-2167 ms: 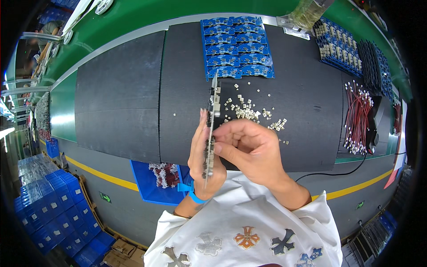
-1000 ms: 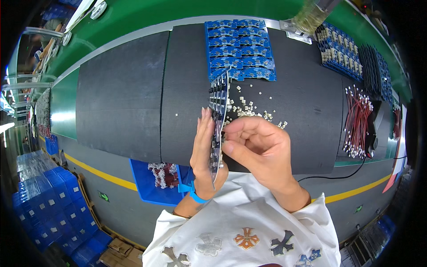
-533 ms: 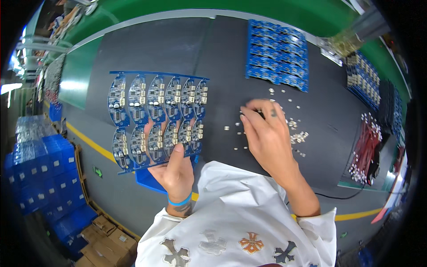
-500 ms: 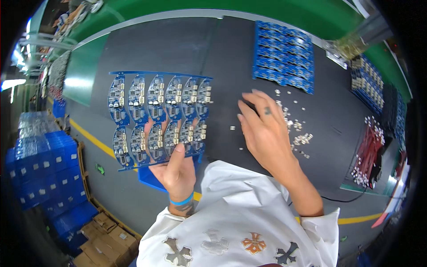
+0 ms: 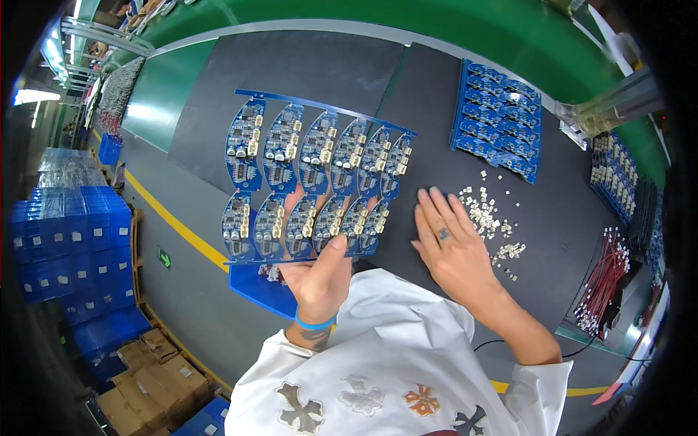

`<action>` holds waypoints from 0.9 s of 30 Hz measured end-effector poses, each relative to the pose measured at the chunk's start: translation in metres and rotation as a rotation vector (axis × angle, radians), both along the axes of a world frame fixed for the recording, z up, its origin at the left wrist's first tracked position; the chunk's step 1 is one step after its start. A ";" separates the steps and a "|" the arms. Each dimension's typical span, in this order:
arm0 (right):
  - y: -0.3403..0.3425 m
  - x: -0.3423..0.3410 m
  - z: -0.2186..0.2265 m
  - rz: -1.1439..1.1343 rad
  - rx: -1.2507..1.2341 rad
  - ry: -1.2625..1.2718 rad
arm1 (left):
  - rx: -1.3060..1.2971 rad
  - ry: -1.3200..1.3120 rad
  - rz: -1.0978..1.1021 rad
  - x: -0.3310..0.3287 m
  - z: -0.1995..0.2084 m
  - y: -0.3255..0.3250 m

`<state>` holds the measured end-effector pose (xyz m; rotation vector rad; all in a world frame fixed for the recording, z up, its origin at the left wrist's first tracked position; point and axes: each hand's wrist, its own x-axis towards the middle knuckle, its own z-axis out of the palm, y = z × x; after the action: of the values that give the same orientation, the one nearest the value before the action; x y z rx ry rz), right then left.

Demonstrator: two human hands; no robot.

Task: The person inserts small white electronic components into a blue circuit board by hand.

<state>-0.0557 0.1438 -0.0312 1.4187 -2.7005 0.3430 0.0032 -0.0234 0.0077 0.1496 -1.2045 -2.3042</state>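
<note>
My left hand [image 5: 320, 280] grips a blue circuit board panel [image 5: 313, 156] by its near edge, thumb on top and fingers underneath. Two rows of curved boards make up this panel, carrying chips and small white connectors. To its right, my right hand [image 5: 454, 251] lies palm down on the black mat [image 5: 305, 62], fingers stretched out and nothing visible in them. Loose white connectors [image 5: 486, 211] are scattered just beside its fingertips and along its right side. What lies under the right palm is hidden.
At the far right of the mat sits a stack of blue panels [image 5: 498, 120]. More panels [image 5: 613, 174] and red wire bundles [image 5: 603, 280] lie farther right. A blue bin [image 5: 254, 294] shows below the held panel. Blue crates [image 5: 73, 254] and cardboard boxes [image 5: 153, 381] stand at left.
The view has shifted, so the scene sits further right and lower. My right hand has gone from curled, raised fingers to lying flat beside the connectors. The left hand keeps its hold on the panel.
</note>
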 end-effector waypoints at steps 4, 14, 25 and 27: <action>0.016 0.003 0.040 -0.235 -0.610 -0.579 | -0.494 -0.113 0.060 0.013 -0.016 0.001; 0.028 0.010 0.028 -0.420 -1.614 -1.184 | -1.304 0.063 -0.399 -0.024 0.028 0.032; 0.129 0.007 0.059 -0.437 -1.184 -1.069 | -0.128 -0.354 -1.126 -0.043 0.006 0.020; 0.142 0.012 0.055 -0.507 -1.073 -1.178 | -0.108 -0.352 -1.216 -0.046 0.006 0.032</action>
<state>-0.0432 0.2853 0.0235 0.1311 -2.3652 2.6096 -0.0433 0.0086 0.0138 -0.3337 -1.9485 -3.2903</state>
